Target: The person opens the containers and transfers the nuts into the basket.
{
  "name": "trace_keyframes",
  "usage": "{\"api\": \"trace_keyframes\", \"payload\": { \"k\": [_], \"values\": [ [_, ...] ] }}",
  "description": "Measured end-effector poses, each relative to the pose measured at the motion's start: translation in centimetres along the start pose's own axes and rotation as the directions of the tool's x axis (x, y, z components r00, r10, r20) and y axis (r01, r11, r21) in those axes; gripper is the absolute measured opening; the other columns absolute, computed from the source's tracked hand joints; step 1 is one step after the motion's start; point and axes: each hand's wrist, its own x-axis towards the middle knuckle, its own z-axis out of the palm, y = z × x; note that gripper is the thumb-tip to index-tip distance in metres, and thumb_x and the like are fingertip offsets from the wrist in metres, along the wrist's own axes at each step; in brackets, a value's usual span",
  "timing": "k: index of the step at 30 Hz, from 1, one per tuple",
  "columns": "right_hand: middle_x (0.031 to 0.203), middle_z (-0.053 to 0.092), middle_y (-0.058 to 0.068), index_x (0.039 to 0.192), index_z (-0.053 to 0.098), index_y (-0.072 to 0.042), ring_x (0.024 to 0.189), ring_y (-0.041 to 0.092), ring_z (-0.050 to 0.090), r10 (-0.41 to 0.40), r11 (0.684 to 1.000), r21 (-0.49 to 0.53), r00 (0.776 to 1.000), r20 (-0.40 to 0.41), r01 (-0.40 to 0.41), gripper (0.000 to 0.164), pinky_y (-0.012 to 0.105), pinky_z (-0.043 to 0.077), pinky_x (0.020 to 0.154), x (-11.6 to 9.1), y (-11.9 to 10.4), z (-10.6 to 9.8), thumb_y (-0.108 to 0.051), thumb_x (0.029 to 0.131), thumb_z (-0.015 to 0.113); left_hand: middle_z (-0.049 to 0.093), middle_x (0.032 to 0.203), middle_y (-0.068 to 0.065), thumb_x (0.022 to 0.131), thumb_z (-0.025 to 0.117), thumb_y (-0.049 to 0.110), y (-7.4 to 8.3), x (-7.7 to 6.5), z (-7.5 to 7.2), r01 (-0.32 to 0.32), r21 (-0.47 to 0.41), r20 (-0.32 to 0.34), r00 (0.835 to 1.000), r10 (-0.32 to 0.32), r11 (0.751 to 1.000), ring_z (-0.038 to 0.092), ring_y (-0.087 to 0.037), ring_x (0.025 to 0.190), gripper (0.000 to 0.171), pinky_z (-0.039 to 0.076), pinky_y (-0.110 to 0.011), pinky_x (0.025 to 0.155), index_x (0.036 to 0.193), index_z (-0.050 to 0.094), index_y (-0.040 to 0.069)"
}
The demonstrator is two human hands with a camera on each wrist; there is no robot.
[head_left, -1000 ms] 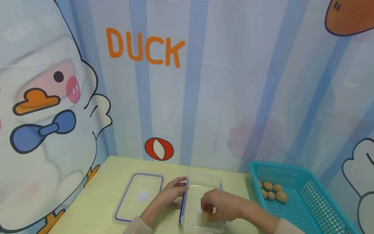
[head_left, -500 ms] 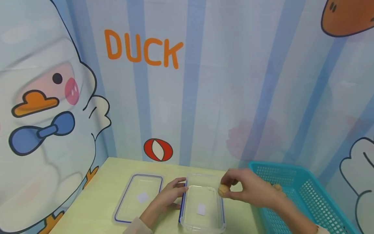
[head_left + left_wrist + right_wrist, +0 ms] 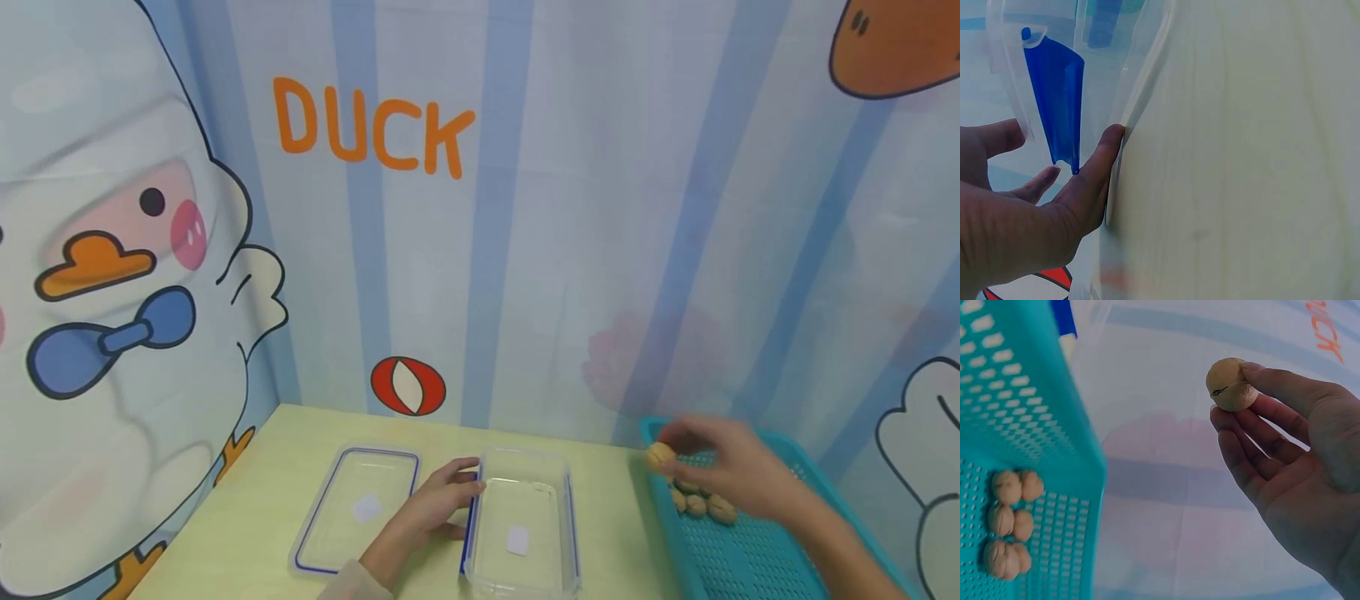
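Observation:
My right hand (image 3: 738, 471) pinches a walnut (image 3: 1232, 384) between thumb and fingertips, raised over the near-left rim of a turquoise basket (image 3: 750, 567). The other fingers are loosely bent below the nut in the right wrist view. Several more walnuts (image 3: 722, 510) lie together at the basket's left side. My left hand (image 3: 435, 504) rests against the left side of a clear plastic food container (image 3: 543, 575), fingertips at its rim and lower wall. In the left wrist view, the fingers lie around a blue side clip (image 3: 1057, 100) that hangs down.
A clear lid (image 3: 330, 525) with a blue seal lies flat on the pale yellow table (image 3: 225, 533), left of the container. A small white label (image 3: 517, 540) shows at the container's bottom. Behind stands a curtain (image 3: 570, 208) printed with stripes and a duck.
With a walnut, my right hand has lifted out of the container and travelled right to the basket. The container's inside now shows only the label. My left hand keeps its place.

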Motion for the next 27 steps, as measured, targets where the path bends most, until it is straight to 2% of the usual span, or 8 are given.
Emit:
{"api": "trace_keyframes", "payload": {
  "k": [4, 8, 16, 20, 27],
  "values": [
    [0.115, 0.074, -0.007, 0.122, 0.073, -0.018, 0.103, 0.013, 0.071, 0.039, 0.999, -0.016, 0.999, -0.038, -0.039, 0.025, 0.032, 0.060, 0.083, -0.8, 1.8, -0.4, -0.028, 0.099, 0.077, 0.047, 0.157, -0.024, 0.103, 0.068, 0.023, 0.2, 0.0, 0.0, 0.002, 0.002, 0.000, 1.000, -0.002, 1.000, 0.061, -0.037, 0.126, 0.061, 0.061, -0.039, 0.066, 0.159, 0.045, 0.009],
    [0.112, 0.075, -0.005, 0.121, 0.073, -0.013, 0.100, 0.011, 0.071, 0.095, 0.995, -0.027, 0.995, -0.040, -0.096, 0.026, 0.031, 0.059, 0.082, -1.2, 3.6, -0.3, -0.027, 0.100, 0.077, 0.047, 0.156, -0.024, 0.104, 0.068, 0.023, 0.3, -0.1, 0.0, 0.005, 0.005, -0.002, 1.000, -0.005, 1.000, 0.061, -0.037, 0.126, 0.061, 0.061, -0.039, 0.066, 0.159, 0.045, 0.009],
    [0.108, 0.074, 0.000, 0.117, 0.072, -0.007, 0.096, 0.009, 0.069, 0.173, 0.984, 0.044, 0.984, 0.051, -0.175, 0.028, 0.029, 0.058, 0.078, -1.5, 7.6, 1.1, -0.029, 0.099, 0.077, 0.047, 0.156, -0.025, 0.104, 0.068, 0.023, 0.2, -0.1, 0.1, 0.003, 0.007, -0.001, 1.000, -0.003, 1.000, 0.062, -0.036, 0.125, 0.061, 0.060, -0.037, 0.063, 0.158, 0.045, 0.009],
    [0.106, 0.074, 0.001, 0.114, 0.073, -0.007, 0.095, 0.012, 0.069, 0.195, 0.979, 0.045, 0.979, 0.064, -0.198, 0.028, 0.028, 0.059, 0.079, -1.7, 9.5, 2.0, -0.028, 0.096, 0.080, 0.048, 0.156, -0.024, 0.103, 0.068, 0.024, 0.2, 0.0, 0.1, 0.008, 0.009, -0.008, 1.000, -0.008, 1.000, 0.062, -0.037, 0.126, 0.061, 0.060, -0.035, 0.062, 0.158, 0.046, 0.009],
    [0.105, 0.072, 0.001, 0.109, 0.074, -0.009, 0.098, 0.021, 0.068, 0.296, 0.952, 0.043, 0.948, 0.120, -0.303, 0.024, 0.038, 0.057, 0.079, -2.4, 11.5, 3.4, -0.027, 0.095, 0.081, 0.047, 0.157, -0.025, 0.103, 0.068, 0.024, 0.2, 0.0, 0.1, 0.015, 0.016, -0.015, 1.000, -0.015, 1.000, 0.061, -0.039, 0.128, 0.061, 0.060, -0.036, 0.063, 0.159, 0.046, 0.009]
  ]
}}
